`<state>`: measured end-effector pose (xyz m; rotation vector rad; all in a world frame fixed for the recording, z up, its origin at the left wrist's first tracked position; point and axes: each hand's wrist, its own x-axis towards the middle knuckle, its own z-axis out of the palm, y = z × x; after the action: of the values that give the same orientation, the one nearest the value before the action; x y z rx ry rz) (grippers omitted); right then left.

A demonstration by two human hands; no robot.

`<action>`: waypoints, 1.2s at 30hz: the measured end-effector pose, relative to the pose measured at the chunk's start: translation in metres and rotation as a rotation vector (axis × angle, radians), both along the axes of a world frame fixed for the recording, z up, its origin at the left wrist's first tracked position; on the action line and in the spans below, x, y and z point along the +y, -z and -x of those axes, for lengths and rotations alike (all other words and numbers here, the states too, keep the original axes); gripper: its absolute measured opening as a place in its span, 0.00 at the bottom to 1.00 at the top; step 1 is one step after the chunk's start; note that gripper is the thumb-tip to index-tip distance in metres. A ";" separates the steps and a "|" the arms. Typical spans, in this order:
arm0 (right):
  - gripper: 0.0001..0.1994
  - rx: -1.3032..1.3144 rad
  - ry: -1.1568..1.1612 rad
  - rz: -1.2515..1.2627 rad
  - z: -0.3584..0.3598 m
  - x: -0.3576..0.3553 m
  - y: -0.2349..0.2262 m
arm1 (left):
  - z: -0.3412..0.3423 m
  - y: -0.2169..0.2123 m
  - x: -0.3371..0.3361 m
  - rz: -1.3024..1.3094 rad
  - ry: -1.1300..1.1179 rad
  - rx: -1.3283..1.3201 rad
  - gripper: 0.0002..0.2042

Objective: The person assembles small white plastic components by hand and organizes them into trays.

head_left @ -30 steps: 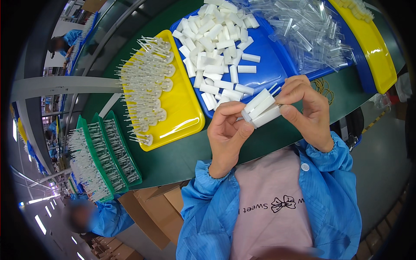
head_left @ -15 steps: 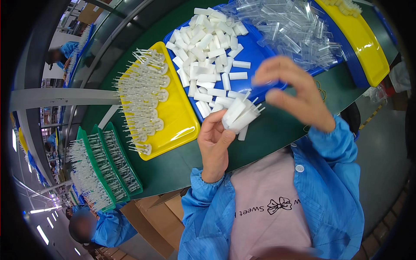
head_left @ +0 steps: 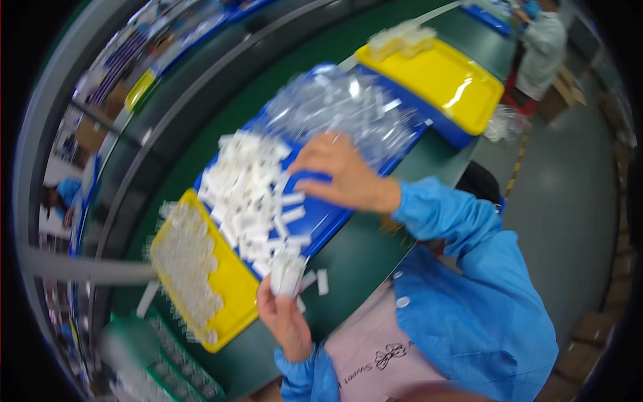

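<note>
My left hand (head_left: pixel 287 323), at the near edge of the blue tray, is closed around a white cup-shaped cluster (head_left: pixel 287 276). Pale flat pieces and thin stick tips show at its top; its exact make-up is blurred. My right hand (head_left: pixel 343 175) hovers over the blue tray (head_left: pixel 327 216), thumb and fingers apart, with nothing visible between them. To the left of its fingertips lies a heap of small white blocks (head_left: pixel 244 187). Beyond it, clear plastic pieces (head_left: pixel 335 110) are piled up.
Left of the blocks, a yellow tray (head_left: pixel 241 313) carries rows of clear, spiky parts (head_left: pixel 184 258). Green racks (head_left: pixel 171 368) stand at the near left. At the far right a yellow tray (head_left: pixel 462 80) rests on blue ones. Loose white blocks (head_left: pixel 323 281) lie on the green table. Other people are farther off.
The view has swung, shifting the trays left and down. My right hand has moved from near the white cluster to over the blue tray beside the block heap. My left hand keeps its hold.
</note>
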<state>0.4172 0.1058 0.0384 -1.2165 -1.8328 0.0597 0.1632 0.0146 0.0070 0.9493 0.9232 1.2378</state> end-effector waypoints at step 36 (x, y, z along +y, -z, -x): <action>0.11 0.862 -0.649 0.693 0.005 -0.077 -0.015 | -0.013 -0.017 -0.021 -0.455 0.049 0.449 0.20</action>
<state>0.4123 0.0292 0.0539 -0.7444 -1.3421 1.4414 0.1765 -0.0063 0.0240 1.6498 0.9700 1.2395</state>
